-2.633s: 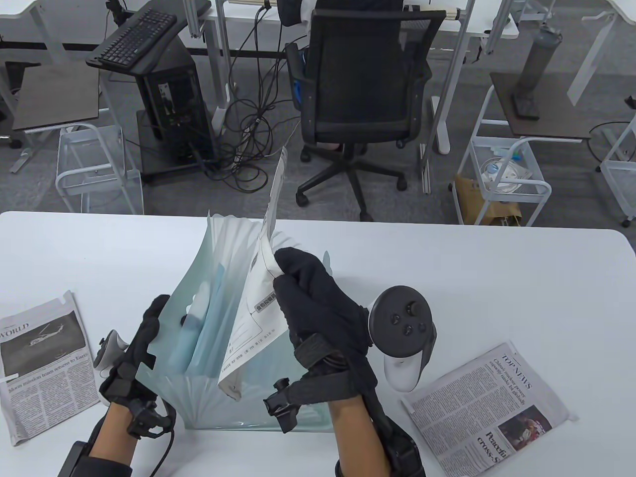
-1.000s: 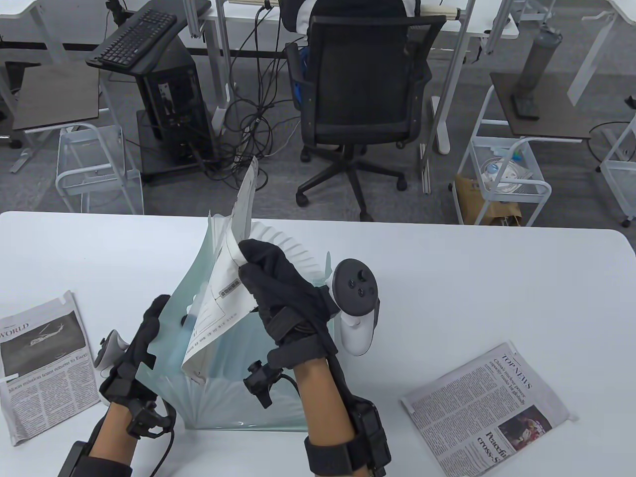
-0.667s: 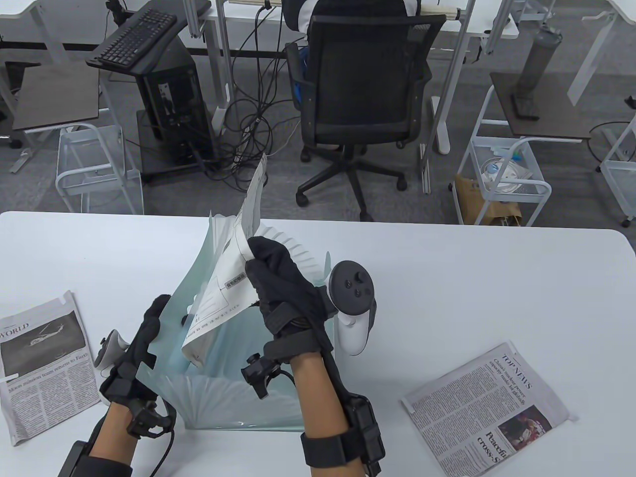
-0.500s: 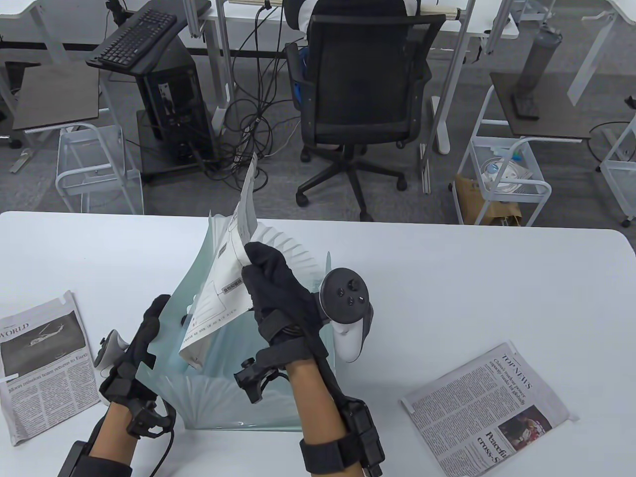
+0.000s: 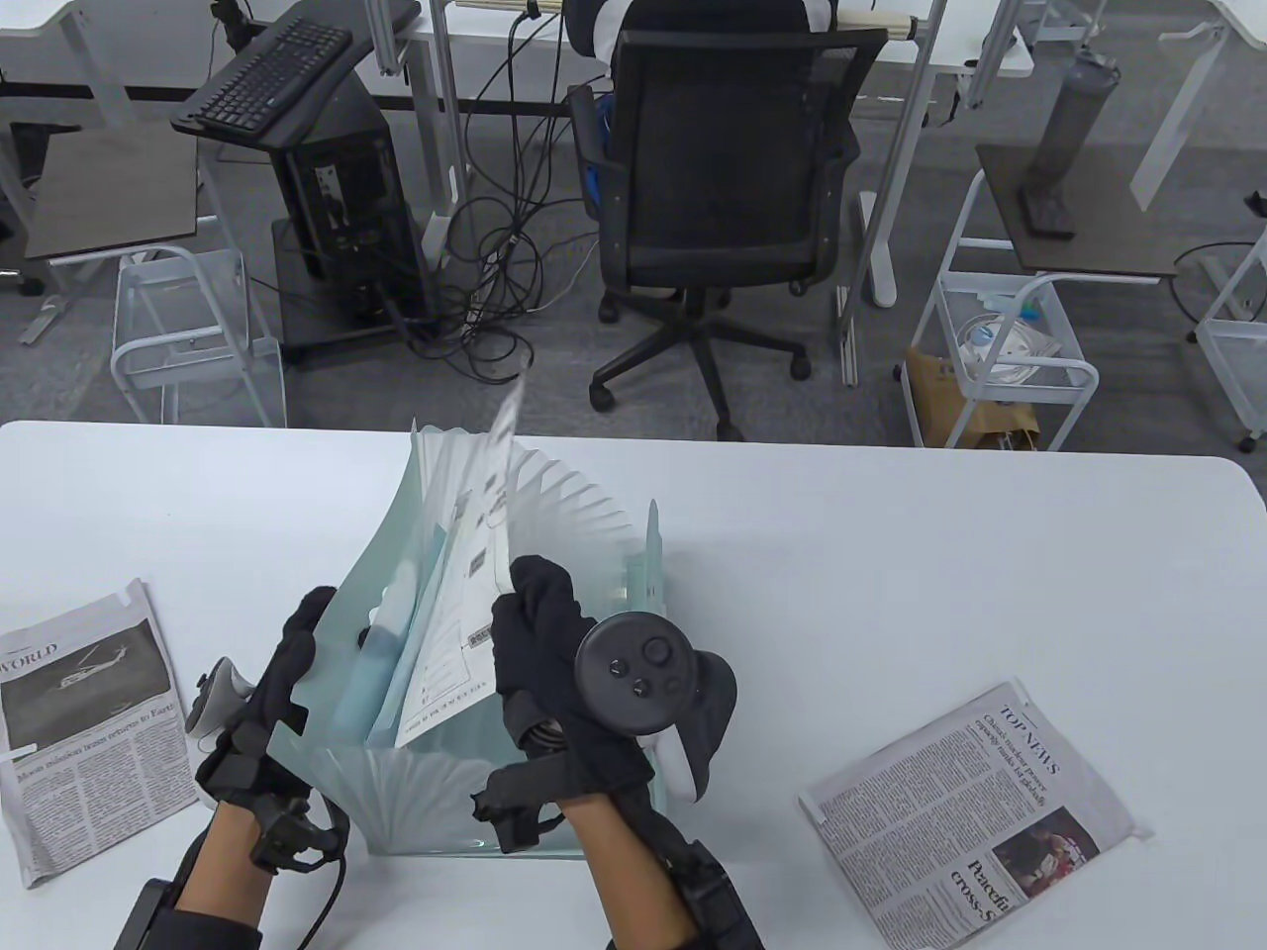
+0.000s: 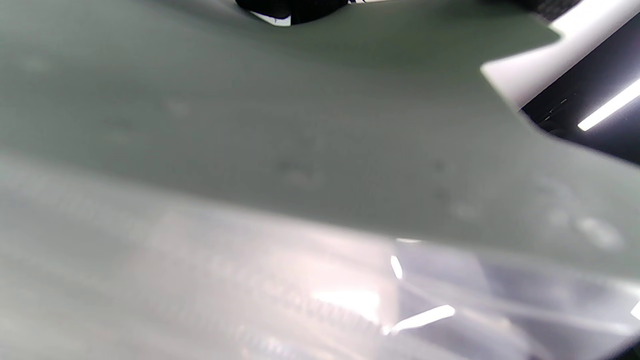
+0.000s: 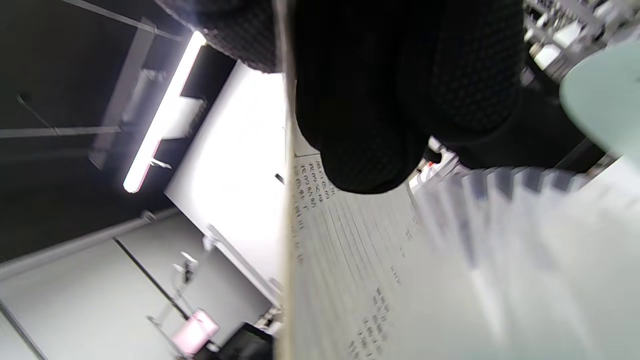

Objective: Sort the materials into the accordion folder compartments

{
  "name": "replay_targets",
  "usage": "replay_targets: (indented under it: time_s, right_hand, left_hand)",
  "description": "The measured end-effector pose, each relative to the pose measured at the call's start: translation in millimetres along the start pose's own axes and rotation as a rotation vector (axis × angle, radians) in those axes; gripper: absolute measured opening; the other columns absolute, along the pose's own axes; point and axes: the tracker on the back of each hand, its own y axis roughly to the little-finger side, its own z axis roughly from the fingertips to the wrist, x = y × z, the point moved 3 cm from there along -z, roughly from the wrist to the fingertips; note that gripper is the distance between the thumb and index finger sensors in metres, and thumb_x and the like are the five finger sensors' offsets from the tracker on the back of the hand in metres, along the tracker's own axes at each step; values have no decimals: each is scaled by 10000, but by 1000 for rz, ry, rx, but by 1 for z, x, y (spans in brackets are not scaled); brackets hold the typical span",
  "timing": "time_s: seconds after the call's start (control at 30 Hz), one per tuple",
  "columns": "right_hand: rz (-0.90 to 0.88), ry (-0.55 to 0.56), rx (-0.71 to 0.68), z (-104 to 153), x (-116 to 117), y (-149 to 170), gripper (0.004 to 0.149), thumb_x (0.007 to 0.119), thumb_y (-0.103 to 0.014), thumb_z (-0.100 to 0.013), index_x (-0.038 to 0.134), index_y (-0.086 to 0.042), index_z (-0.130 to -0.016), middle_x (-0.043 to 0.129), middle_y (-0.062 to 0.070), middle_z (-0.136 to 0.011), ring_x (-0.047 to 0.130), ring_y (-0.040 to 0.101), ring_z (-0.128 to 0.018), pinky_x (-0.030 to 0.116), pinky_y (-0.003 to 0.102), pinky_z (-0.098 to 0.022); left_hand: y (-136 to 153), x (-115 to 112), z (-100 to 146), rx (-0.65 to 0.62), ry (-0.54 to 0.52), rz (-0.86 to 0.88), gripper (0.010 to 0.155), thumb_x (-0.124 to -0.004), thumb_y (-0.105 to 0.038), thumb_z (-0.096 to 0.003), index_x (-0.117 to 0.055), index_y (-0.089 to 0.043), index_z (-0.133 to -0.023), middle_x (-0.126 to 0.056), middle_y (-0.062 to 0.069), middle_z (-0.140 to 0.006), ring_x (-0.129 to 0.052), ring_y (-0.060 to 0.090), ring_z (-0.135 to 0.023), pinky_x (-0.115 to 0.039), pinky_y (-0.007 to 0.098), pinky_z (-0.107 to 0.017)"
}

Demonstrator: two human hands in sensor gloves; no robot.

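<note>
Table view. I log one accordion folder (image 5: pixel 594 515), pale green and see-through, standing fanned open near the front middle of the white bench (image 5: pixel 940 554). My left hand (image 5: pixel 272 693) lies against the folder's left cover, fingers straight along it: grip released, pressing only. My right hand (image 5: pixel 549 643) pinches a printed sheet (image 5: pixel 465 614) by its right edge, thumb and fingers curled on the paper. The sheet stands tilted inside the folder's left-hand pockets, its top corner rising above the pleats. Blue items sit in the pockets left of it. One folded newspaper (image 5: pixel 84 712) lies flat at the bench's left edge; a second newspaper (image 5: pixel 965 807) lies front right, well apart from the folder. An office chair (image 5: pixel 728 178) stands beyond the bench.

Left wrist view. Very close and blurred: a grey-green folder cover (image 6: pixel 310 130) fills the frame; the grip itself I cannot make out here.

Right wrist view. Black gloved fingers (image 7: pixel 400 90) clamp the sheet's (image 7: pixel 350 280) edge; print lines run down it, with the white pleats (image 7: pixel 500 225) just beside, probably touching.
</note>
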Motion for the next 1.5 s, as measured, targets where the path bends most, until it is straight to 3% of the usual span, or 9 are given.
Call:
replay_targets:
  time_s: [0.2, 0.33, 0.63, 0.83, 1.0, 1.17, 1.27, 1.4, 1.5]
  right_hand:
    - [198, -98, 45, -4, 11, -1, 365, 724, -250, -674, 695, -5, -942, 918, 208, -683, 1007, 324, -375, 849, 432, -329]
    - [209, -255, 67, -10, 36, -3, 355, 743, -270, -671, 732, -2, -904, 935, 190, -620, 1000, 296, -312, 846, 418, -289]
    - [319, -347, 70, -16, 72, -13, 320, 747, -266, -670, 778, -23, -876, 950, 159, -547, 974, 253, -235, 834, 390, -236]
    - [414, -389, 64, -19, 87, -14, 314, 760, -272, -668, 798, -40, -877, 955, 168, -582, 982, 291, -272, 832, 400, -259]
    - [432, -452, 65, -22, 103, -13, 310, 761, -294, -669, 831, -39, -832, 958, 155, -508, 964, 268, -214, 824, 393, -220]
    - [589, -518, 56, -26, 114, -13, 321, 763, -321, -663, 848, -41, -796, 957, 119, -453, 946, 239, -170, 817, 379, -192]
    - [530, -534, 18, -25, 113, -15, 355, 740, -355, -667, 855, -43, -790, 958, 126, -454, 946, 252, -175, 814, 390, -199]
    - [494, -558, 0, -20, 103, -15, 441, 678, -410, -675, 814, -39, -871, 954, 154, -544, 955, 284, -236, 812, 403, -240]
    - [463, -515, -36, -11, 80, -17, 458, 672, -407, -676, 778, -45, -936, 951, 176, -587, 957, 292, -260, 812, 406, -254]
  left_hand:
    - [0, 0, 0, 5, 3, -10, 647, -625, -663, -553, -275, -611, -1095, -545, -14, -1153, -325, 268, -1143, -153, 671, -756]
    - [0, 1, 0, 5, 2, -15, 649, -625, -663, -552, -272, -612, -1094, -546, -13, -1153, -325, 267, -1144, -152, 671, -756]
    - [1, 1, 0, 5, 2, -22, 648, -624, -662, -554, -270, -612, -1094, -540, -14, -1154, -318, 267, -1143, -150, 672, -754]
    - [0, 1, 0, 4, 1, -31, 650, -625, -661, -554, -268, -610, -1095, -537, -11, -1153, -313, 268, -1143, -150, 675, -752]
    - [1, 2, 0, 6, 2, -29, 649, -622, -663, -554, -267, -611, -1094, -535, -14, -1153, -310, 268, -1143, -147, 673, -752]
    - [1, 3, 0, 4, -5, -32, 652, -624, -666, -552, -265, -613, -1094, -538, -15, -1151, -315, 265, -1144, -155, 678, -753]
    - [2, 2, -1, 6, -3, -32, 650, -623, -664, -554, -266, -611, -1095, -538, -14, -1152, -312, 266, -1144, -150, 675, -752]
    - [2, 3, 0, 4, -6, -31, 652, -625, -666, -551, -266, -612, -1094, -540, -16, -1151, -316, 265, -1144, -151, 676, -753]
    - [2, 3, 0, 3, -9, -32, 651, -623, -666, -551, -267, -613, -1093, -541, -16, -1152, -316, 265, -1144, -153, 676, -754]
